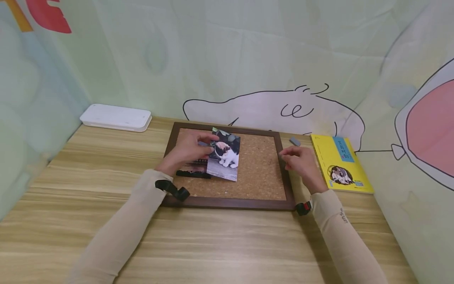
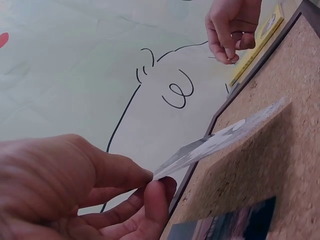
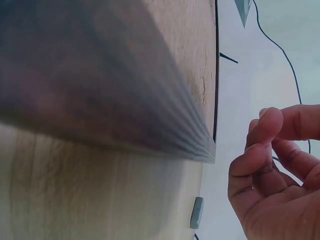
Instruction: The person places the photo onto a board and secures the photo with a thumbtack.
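A photo of a black-and-white cat [image 1: 227,157] is pinched at its left edge by my left hand [image 1: 189,148], thumb on one side and fingers on the other. In the left wrist view the photo [image 2: 225,137] slants over the cork board [image 1: 260,169], casting a shadow. Below it a second, dark photo [image 2: 225,222] lies on the cork, partly covered in the head view. My right hand [image 1: 299,159] hovers by the board's right frame, its thumb and index fingertips [image 3: 262,132] pressed together. Something tiny and greyish shows at those tips; I cannot tell what it is.
A small grey block [image 1: 294,141] lies behind my right hand. Right of it is a yellow book [image 1: 342,163] with an animal picture. At the back left of the wooden table [image 1: 227,244] sits a white case [image 1: 116,117]. A printed curtain [image 1: 227,51] hangs close behind.
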The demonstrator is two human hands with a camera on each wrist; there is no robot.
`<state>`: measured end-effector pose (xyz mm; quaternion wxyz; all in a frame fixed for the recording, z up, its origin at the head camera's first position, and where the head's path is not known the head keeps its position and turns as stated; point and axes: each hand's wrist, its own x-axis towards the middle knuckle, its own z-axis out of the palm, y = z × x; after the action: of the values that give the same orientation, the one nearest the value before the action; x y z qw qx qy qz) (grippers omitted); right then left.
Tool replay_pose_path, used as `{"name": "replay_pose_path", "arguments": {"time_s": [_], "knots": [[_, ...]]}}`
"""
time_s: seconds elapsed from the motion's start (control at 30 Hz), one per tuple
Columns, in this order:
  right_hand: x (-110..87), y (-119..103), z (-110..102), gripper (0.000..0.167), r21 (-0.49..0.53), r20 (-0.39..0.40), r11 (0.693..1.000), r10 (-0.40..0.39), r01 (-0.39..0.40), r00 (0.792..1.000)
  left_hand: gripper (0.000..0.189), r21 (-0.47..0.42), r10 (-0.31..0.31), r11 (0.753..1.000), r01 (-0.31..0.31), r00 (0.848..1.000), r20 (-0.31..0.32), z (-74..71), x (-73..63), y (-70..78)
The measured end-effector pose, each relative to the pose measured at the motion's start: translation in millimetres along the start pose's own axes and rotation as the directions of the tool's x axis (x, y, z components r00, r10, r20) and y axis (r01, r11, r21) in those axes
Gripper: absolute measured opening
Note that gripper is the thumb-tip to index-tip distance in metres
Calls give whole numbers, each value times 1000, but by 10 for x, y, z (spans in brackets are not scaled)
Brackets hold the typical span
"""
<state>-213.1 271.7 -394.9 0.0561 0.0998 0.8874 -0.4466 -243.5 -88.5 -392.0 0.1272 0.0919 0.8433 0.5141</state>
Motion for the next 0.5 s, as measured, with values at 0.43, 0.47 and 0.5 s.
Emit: {"name": "replay_pose_path", "arguments": {"time_s": [0.43,0.47,0.5], "knots": [[-7,-58,27,25,17,5,999,-39,39,999,42,-44,-30,999,32,999,46,272,72,150],[-11,-63,29,25,20,5,999,-39,39,999,42,-54,-29,998,31,998,49,294,85,153],[-13,-66,31,25,21,3,999,-39,39,999,42,-67,-28,997,32,998,52,312,95,160]]}}
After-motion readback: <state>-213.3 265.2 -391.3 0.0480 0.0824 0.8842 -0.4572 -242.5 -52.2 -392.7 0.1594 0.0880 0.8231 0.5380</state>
